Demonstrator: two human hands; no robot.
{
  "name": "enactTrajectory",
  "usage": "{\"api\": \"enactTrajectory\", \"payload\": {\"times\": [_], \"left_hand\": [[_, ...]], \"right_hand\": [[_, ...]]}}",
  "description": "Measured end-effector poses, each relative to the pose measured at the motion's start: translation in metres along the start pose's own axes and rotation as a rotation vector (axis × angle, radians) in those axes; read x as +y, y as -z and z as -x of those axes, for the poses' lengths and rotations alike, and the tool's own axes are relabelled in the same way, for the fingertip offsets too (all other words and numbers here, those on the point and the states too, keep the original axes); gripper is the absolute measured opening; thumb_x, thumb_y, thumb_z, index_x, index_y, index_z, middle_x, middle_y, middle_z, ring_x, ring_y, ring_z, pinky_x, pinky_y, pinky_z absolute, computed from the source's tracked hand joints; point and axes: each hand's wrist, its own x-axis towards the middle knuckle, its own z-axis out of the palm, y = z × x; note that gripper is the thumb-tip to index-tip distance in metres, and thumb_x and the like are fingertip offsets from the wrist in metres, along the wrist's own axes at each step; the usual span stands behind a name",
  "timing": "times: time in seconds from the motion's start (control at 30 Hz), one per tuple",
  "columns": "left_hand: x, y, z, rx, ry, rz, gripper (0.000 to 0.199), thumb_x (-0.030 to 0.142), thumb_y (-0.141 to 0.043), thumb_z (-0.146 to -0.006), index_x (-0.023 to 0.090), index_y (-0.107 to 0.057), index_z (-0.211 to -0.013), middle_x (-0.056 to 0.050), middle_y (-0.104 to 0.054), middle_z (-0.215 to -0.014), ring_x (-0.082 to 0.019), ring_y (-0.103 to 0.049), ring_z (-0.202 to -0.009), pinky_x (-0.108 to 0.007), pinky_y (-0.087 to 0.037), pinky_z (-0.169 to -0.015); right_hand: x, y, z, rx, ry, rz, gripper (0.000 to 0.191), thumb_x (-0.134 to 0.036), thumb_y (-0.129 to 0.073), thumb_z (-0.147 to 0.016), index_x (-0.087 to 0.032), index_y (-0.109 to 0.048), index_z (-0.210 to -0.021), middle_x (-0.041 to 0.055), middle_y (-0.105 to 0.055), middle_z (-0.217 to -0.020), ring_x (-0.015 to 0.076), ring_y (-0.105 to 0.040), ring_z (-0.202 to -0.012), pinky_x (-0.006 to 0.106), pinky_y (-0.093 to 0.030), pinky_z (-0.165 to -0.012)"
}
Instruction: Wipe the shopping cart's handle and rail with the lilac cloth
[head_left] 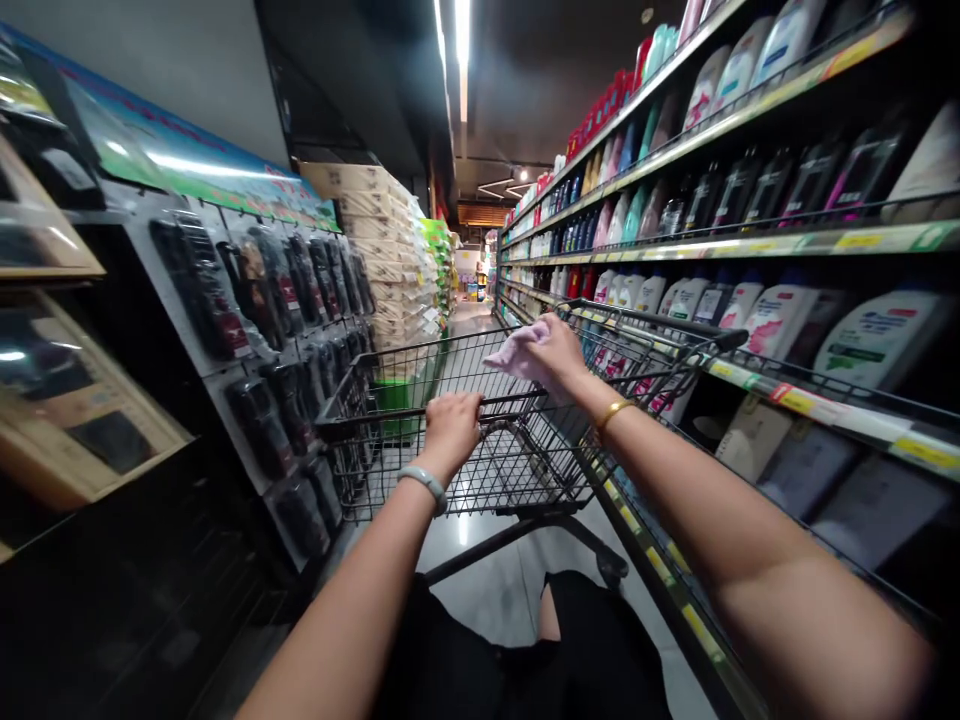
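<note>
A black wire shopping cart (465,480) stands before me, with bare mesh showing inside its basket. My left hand (453,428) is closed over the cart's near bar, a pale bangle on that wrist. Farther forward and to the right, my right hand (559,352) is closed around a light purple cloth (517,352), whose loose end sticks out to the left above the basket. A gold bangle circles the right wrist. Whether the right fingers also touch the cart's rim cannot be made out.
Shelves of shampoo bottles (784,315) run close along the right side. Packaged dark goods (285,270) hang on a panel at left, near wooden-framed display boxes (82,400). Stacked cartons (379,260) stand beyond it. A tiled aisle floor (476,320) stretches ahead.
</note>
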Motion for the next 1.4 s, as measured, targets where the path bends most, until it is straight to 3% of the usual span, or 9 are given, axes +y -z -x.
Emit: {"api": "enactTrajectory", "payload": {"times": [0.07, 0.27, 0.5, 0.6, 0.7, 0.93, 1.1, 1.23, 1.4], "left_hand": [[0.0, 0.001, 0.0, 0.005, 0.018, -0.002, 0.028, 0.023, -0.045, -0.097, 0.025, -0.065, -0.117, -0.008, -0.072, -0.111, -0.024, -0.061, -0.104, -0.039, -0.036, -0.084], [-0.002, 0.002, -0.002, -0.012, 0.018, -0.028, 0.021, 0.019, -0.045, -0.094, 0.022, -0.065, -0.102, -0.006, -0.072, -0.102, -0.023, -0.063, -0.098, -0.037, -0.037, -0.079], [0.0, 0.0, -0.003, -0.035, 0.01, -0.063, 0.017, 0.024, -0.047, -0.094, 0.02, -0.063, -0.1, -0.009, -0.07, -0.101, -0.027, -0.061, -0.099, -0.039, -0.037, -0.078], [-0.001, -0.001, -0.004, -0.04, 0.003, -0.068, 0.019, 0.024, -0.046, -0.094, 0.02, -0.062, -0.104, -0.009, -0.069, -0.103, -0.027, -0.06, -0.102, -0.04, -0.037, -0.08], [-0.004, -0.002, -0.005, -0.045, -0.009, -0.071, 0.02, 0.024, -0.045, -0.094, 0.021, -0.062, -0.105, -0.008, -0.069, -0.105, -0.026, -0.06, -0.103, -0.039, -0.037, -0.08], [-0.002, -0.004, -0.004, -0.04, -0.014, -0.08, 0.029, 0.024, -0.053, -0.087, 0.024, -0.06, -0.115, -0.009, -0.067, -0.113, -0.027, -0.057, -0.107, -0.041, -0.037, -0.085], [0.0, -0.006, -0.005, -0.031, -0.002, -0.096, 0.024, 0.023, -0.052, -0.086, 0.019, -0.06, -0.108, -0.012, -0.067, -0.106, -0.03, -0.056, -0.104, -0.043, -0.037, -0.082], [-0.004, -0.004, -0.003, -0.041, -0.026, -0.108, 0.026, 0.024, -0.053, -0.085, 0.022, -0.059, -0.111, -0.01, -0.066, -0.109, -0.029, -0.055, -0.106, -0.043, -0.036, -0.083], [-0.002, -0.005, -0.003, -0.06, -0.017, -0.102, 0.033, 0.04, -0.057, -0.088, 0.024, -0.058, -0.117, -0.008, -0.065, -0.116, -0.028, -0.053, -0.11, -0.044, -0.036, -0.088]], "right_hand": [[-0.007, -0.003, 0.008, 0.141, 0.075, 0.169, 0.03, -0.026, -0.062, -0.086, -0.017, -0.061, -0.115, 0.0126, -0.063, -0.116, 0.0236, -0.06, -0.1, 0.034, -0.046, -0.082], [-0.026, -0.025, 0.063, -0.193, 0.462, 0.156, 0.025, -0.027, -0.067, -0.084, -0.023, -0.062, -0.107, 0.0061, -0.061, -0.113, 0.019, -0.061, -0.095, 0.029, -0.047, -0.08], [-0.02, -0.03, 0.053, -0.367, 0.421, -0.021, 0.027, -0.039, -0.08, -0.074, -0.019, -0.067, -0.087, 0.0074, -0.057, -0.127, 0.0177, -0.061, -0.103, 0.028, -0.048, -0.085], [-0.019, -0.033, 0.042, -0.43, 0.397, -0.016, 0.029, -0.041, -0.08, -0.073, -0.021, -0.068, -0.092, 0.0026, -0.067, -0.105, 0.015, -0.062, -0.087, 0.025, -0.046, -0.074], [-0.016, -0.031, 0.041, -0.417, 0.394, -0.009, 0.034, -0.039, -0.079, -0.074, -0.024, -0.066, -0.101, -0.0019, -0.067, -0.089, 0.0136, -0.059, -0.078, 0.023, -0.042, -0.069], [0.003, -0.018, 0.061, -0.235, 0.322, 0.027, 0.025, -0.035, -0.073, -0.081, -0.022, -0.067, -0.102, 0.0029, -0.063, -0.102, 0.0156, -0.059, -0.092, 0.025, -0.043, -0.078], [-0.023, -0.029, 0.067, -0.325, 0.438, 0.172, 0.055, -0.043, -0.074, -0.08, -0.031, -0.06, -0.132, 0.005, -0.061, -0.117, 0.0185, -0.062, -0.099, 0.028, -0.046, -0.083], [-0.026, -0.022, 0.054, -0.412, 0.386, 0.28, 0.03, -0.043, -0.067, -0.084, -0.028, -0.071, -0.109, 0.0054, -0.067, -0.103, 0.0192, -0.065, -0.087, 0.028, -0.045, -0.074], [0.006, -0.004, 0.042, -0.393, 0.236, 0.279, 0.038, -0.049, -0.075, -0.075, -0.026, -0.07, -0.105, 0.0043, -0.069, -0.102, 0.0215, -0.064, -0.092, 0.028, -0.045, -0.071]]}}
